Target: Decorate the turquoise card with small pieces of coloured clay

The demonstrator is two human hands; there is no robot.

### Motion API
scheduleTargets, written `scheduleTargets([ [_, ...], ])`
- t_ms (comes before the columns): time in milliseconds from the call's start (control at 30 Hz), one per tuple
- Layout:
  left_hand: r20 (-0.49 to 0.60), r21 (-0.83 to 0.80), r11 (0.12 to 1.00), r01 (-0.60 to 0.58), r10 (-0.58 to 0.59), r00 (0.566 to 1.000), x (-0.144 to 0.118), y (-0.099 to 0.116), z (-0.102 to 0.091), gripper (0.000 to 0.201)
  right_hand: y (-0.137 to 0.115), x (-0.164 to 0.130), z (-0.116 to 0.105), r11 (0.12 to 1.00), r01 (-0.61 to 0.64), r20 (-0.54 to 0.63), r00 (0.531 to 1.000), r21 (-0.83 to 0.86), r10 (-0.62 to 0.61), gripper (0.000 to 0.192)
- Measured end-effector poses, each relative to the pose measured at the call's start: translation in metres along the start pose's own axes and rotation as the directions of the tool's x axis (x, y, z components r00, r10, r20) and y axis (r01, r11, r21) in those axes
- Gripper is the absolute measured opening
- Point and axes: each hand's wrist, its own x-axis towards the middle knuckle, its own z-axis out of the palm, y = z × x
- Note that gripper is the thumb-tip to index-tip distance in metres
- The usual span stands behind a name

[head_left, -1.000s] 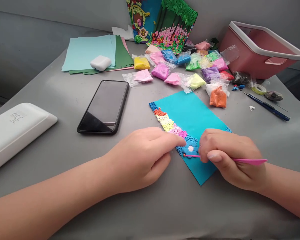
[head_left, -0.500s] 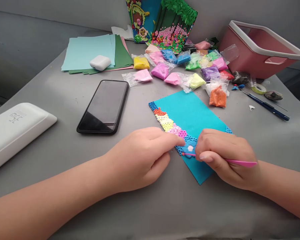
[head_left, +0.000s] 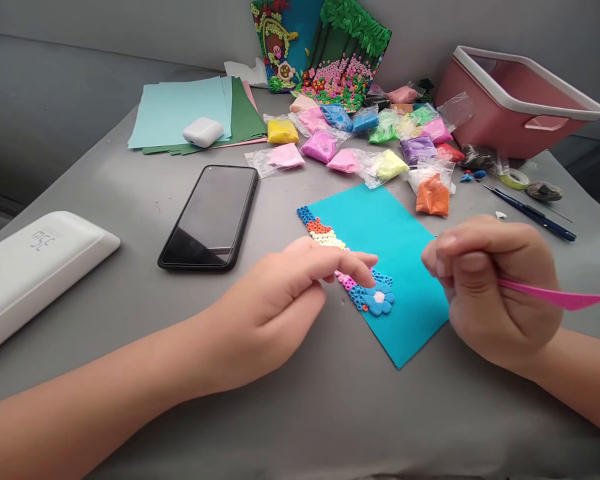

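Observation:
A turquoise sheet of paper (head_left: 405, 240) lies at an angle on the grey table. Along its left edge runs a band of small clay rings in blue, red, yellow and pink, with a blue clay flower (head_left: 379, 299) with a pale centre at the lower end. A small orange-red dot sits beside the flower. My left hand (head_left: 285, 300) hovers over the band, its fingers loosely apart and holding nothing, index fingertip just above the flower. Right of the paper, my right hand (head_left: 500, 287) is closed around a pink clay modelling tool (head_left: 555, 295); its working tip is hidden by the fingers.
Several bags of coloured clay (head_left: 320, 145) spread across the back, before a pink basket (head_left: 510, 107) and decorated clay pictures (head_left: 345, 60). A phone (head_left: 210, 217), a white power bank (head_left: 45, 273), an earbud case (head_left: 203, 133) on paper sheets and a dark blue pen-like tool (head_left: 535, 215) surround the work.
My right hand has lifted off the flower and moved right and up with the pink tool. My left hand has raised its fingers off the flower, and an orange-red dot shows beside it.

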Motion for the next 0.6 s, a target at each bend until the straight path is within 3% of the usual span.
scheduleTargets([
  [33, 0.006, -0.092, 0.996, 0.021, -0.02, 1.0, 0.001, 0.001, -0.001, 0.045, -0.001, 0.001, -0.001, 0.998, 0.014, 0.008, 1.0, 0.065, -0.014, 0.018],
  [133, 0.014, -0.298, 0.952, 0.062, -0.061, 0.998, 0.004, 0.003, -0.002, 0.036, -0.007, 0.005, -0.001, 0.995, 0.098, 0.151, 0.984, 0.013, -0.099, 0.024],
  [267, 0.07, -0.494, 0.85, 0.182, -0.169, 0.983, 0.006, 0.006, 0.003, 0.029, -0.013, 0.006, -0.001, 0.982, 0.182, 0.209, 0.963, -0.041, -0.17, 0.022],
  [400, 0.119, -0.58, 0.77, 0.265, -0.242, 0.963, 0.006, 0.006, 0.009, 0.029, -0.016, 0.007, 0.0, 0.967, 0.243, 0.27, 0.939, -0.082, -0.213, 0.02],
  [600, 0.156, -0.616, 0.734, 0.285, -0.241, 0.958, 0.005, 0.003, 0.011, 0.033, -0.02, 0.007, 0.001, 0.963, 0.26, 0.265, 0.935, -0.064, -0.235, 0.015],
])
